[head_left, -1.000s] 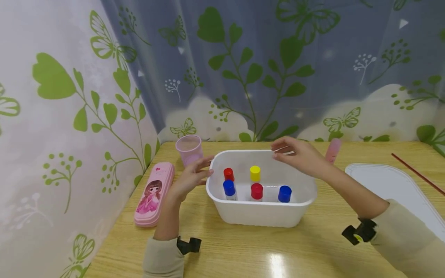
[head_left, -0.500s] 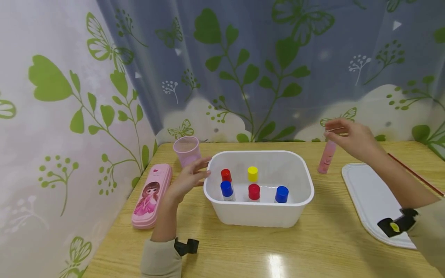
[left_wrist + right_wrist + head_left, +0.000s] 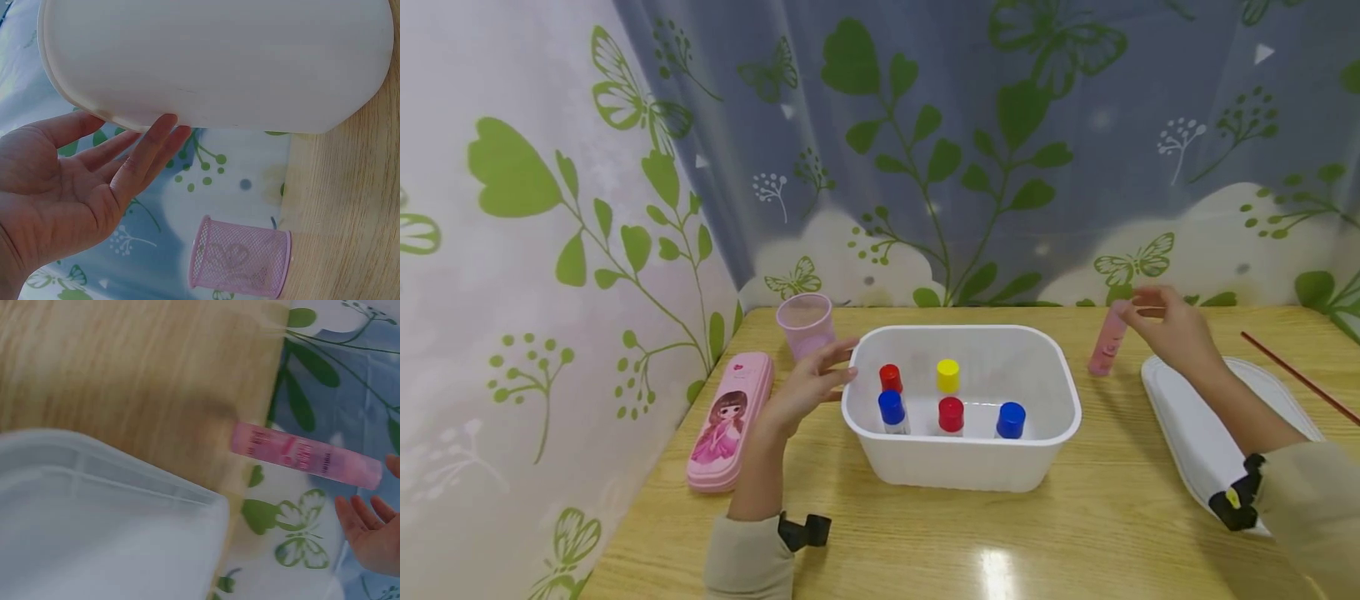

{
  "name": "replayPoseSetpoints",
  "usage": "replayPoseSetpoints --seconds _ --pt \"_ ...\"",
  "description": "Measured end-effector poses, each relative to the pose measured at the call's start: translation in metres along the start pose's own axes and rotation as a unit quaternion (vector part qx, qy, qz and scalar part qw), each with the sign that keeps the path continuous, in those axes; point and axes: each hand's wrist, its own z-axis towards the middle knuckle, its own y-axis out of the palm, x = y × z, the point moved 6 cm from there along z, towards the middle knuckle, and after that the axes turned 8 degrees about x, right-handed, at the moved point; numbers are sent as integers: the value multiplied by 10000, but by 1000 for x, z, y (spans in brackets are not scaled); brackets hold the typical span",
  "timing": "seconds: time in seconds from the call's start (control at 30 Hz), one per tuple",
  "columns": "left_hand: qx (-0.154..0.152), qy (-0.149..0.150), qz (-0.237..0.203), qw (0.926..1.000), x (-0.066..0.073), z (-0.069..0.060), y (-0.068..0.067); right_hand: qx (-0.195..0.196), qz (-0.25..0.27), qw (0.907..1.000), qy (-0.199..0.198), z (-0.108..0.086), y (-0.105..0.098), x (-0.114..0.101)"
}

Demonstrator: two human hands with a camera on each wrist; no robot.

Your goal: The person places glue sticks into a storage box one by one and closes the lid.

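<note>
In the head view, my left hand has its fingers against the left end of a white bin; in the left wrist view those fingers lie relaxed along its wall. Several capped bottles stand inside: two with blue caps, two with red caps and one with a yellow cap. My right hand is at the top of an upright pink tube, right of the bin. The right wrist view shows its fingers loosely spread around the tube's end, not closed on it.
A pink pencil case lies left of my left forearm. Behind my left hand stands a pink mesh cup. A white tray lies under my right forearm, with a thin red stick beyond it. A patterned curtain hangs behind.
My right hand has left the bin's back rim, moved right to the pink tube and lowered beside its top. My left hand has stayed at the bin's left end.
</note>
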Motion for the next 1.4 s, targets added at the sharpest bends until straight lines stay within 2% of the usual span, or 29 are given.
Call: replayPoseSetpoints --seconds 0.3,0.6,0.93,1.4 --pt "-52 20 17 10000 2 1 3 585 70 9983 -28 -5 10 12" --pt "-56 10 -13 10000 2 1 3 554 -16 9981 -284 -7 11 3" --pt "-49 15 -28 10000 2 0 2 403 98 9966 -709 -7 -4 -35" --pt "21 -46 0 10000 3 -1 0 753 477 9883 -1241 -8 -37 -103"
